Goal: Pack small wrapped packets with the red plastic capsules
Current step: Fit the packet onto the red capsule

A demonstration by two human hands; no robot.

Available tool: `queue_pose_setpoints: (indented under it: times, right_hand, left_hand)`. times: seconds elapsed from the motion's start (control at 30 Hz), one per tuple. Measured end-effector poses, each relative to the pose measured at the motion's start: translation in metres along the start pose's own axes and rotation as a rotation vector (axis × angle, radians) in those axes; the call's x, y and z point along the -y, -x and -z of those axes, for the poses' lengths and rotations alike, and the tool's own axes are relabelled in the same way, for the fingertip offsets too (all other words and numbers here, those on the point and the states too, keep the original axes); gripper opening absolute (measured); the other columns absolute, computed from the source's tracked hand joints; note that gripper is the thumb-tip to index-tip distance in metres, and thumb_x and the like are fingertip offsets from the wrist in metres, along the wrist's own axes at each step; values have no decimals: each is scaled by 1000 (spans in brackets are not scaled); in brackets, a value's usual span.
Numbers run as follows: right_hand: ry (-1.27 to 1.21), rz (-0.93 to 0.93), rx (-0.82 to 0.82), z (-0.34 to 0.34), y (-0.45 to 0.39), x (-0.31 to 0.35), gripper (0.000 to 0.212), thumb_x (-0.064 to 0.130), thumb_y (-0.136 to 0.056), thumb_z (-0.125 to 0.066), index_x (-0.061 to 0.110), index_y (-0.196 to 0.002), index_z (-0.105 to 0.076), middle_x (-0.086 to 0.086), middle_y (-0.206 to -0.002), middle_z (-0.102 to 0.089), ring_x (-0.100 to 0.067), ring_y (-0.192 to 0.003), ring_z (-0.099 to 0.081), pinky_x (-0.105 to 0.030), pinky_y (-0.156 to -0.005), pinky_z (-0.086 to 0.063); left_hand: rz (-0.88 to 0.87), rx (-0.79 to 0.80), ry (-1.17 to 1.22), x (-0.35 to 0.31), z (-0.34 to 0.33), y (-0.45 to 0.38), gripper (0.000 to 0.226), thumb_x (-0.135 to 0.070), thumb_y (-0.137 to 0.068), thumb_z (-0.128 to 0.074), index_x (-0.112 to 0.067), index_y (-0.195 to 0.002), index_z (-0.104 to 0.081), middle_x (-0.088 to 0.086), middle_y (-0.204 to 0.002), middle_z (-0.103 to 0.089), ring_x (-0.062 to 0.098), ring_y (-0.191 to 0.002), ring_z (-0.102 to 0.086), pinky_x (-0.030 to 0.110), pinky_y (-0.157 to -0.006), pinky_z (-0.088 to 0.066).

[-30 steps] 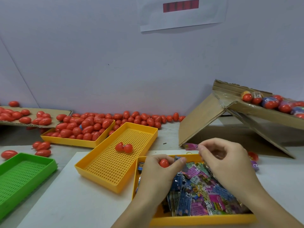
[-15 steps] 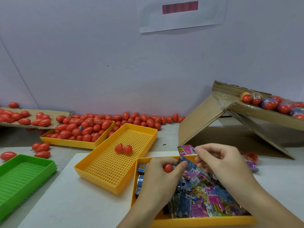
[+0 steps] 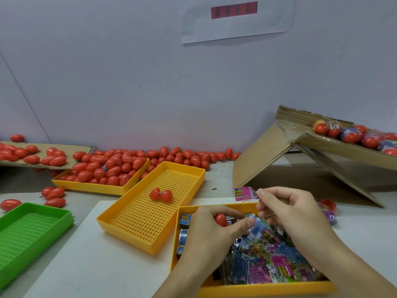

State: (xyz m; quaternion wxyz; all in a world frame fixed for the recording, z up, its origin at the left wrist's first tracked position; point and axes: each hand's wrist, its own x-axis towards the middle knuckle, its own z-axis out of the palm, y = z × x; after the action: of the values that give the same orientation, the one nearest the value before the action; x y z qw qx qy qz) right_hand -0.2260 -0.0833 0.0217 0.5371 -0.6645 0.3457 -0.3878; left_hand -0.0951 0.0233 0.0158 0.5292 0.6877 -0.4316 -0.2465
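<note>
A green perforated tray [image 3: 28, 235] sits at the far left of the bench [image 3: 90, 265], with loose red capsules [image 3: 53, 194] scattered just beyond it. Behind, a flat cardboard sheet [image 3: 71, 147] carries more capsules, and a yellow tray heaped with red capsules [image 3: 103, 171] stands beside a long drift of them along the wall [image 3: 150, 93]. Toward the middle, a second yellow perforated tray [image 3: 137, 224] holds a single opened capsule [image 3: 160, 194], its two halves lying side by side. In the foreground the left hand [image 3: 206, 235] curls around a red capsule [image 3: 220, 219], held between the thumb and fingers over a yellow tray of wrapped packets [image 3: 268, 291]; a blurred blue packet [image 3: 256, 227] shows at the thumb tip, though whether it is gripped cannot be told. The right hand [image 3: 296, 216] hovers just beside it with fingers bent, pinching a pink wrapped packet [image 3: 245, 193] at its fingertips above the tray's far rim. Blue, pink and purple packets [image 3: 270, 261] fill that tray. At the right, a tilted cardboard box [image 3: 268, 155] props up a flap bearing more capsules, some with packets [image 3: 352, 134], and a notice [image 3: 236, 16] hangs on the wall above.
</note>
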Motion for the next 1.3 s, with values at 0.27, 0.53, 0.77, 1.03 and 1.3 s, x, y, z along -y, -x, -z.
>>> queue_pose_setpoints:
  times: [0.27, 0.53, 0.77, 1.03, 1.3]
  right_hand:
    - [-47, -23, 76, -4, 5, 5, 16, 28, -91, -66, 20, -84, -79, -5, -74, -74, -13, -66, -69, -28, -60, -51]
    - [-88, -105, 247, -5, 6, 6, 43, 52, -68, -70, 23, -99, -78, -3, -91, -78, -20, -82, -75, -33, -69, -55]
    - [-74, 24, 113, -5, 9, 6, 14, 39, -79, -69, 33, -88, -79, -2, -82, -77, -18, -80, -73, -27, -66, -54]
    - [223, 119, 142, -5, 12, 10, 27, 20, -86, -74, 37, -106, -71, 19, -86, -75, 2, -85, -71, -16, -76, -57]
    - [244, 123, 134, -3, 10, 13, 42, 33, -81, -71, 43, -120, -59, 18, -86, -76, 3, -89, -70, -33, -91, -54]
  left_hand:
    - [41, -83, 296, -1, 1, -2, 35, -54, -71, -74, -30, -97, -75, -9, -71, -58, 5, -56, -55, 13, -51, -41]
    - [64, -45, 586, 1, 6, -4, 14, -33, -76, -78, -19, -78, -76, 2, -50, -37, 12, -41, -29, 22, -43, -23]
    - [-8, 16, 400, -3, 1, -1, 15, -41, -62, -80, -30, -72, -78, -14, -49, -54, 1, -42, -51, 11, -43, -38]
    - [-69, -60, 266, -4, 3, -1, 12, -16, -86, -76, -18, -74, -80, -10, -61, -69, -1, -55, -62, 10, -51, -44]
    - [-39, -8, 221, -6, 1, 2, 6, -28, -84, -77, -22, -82, -80, -10, -64, -69, 4, -61, -65, 13, -53, -47]
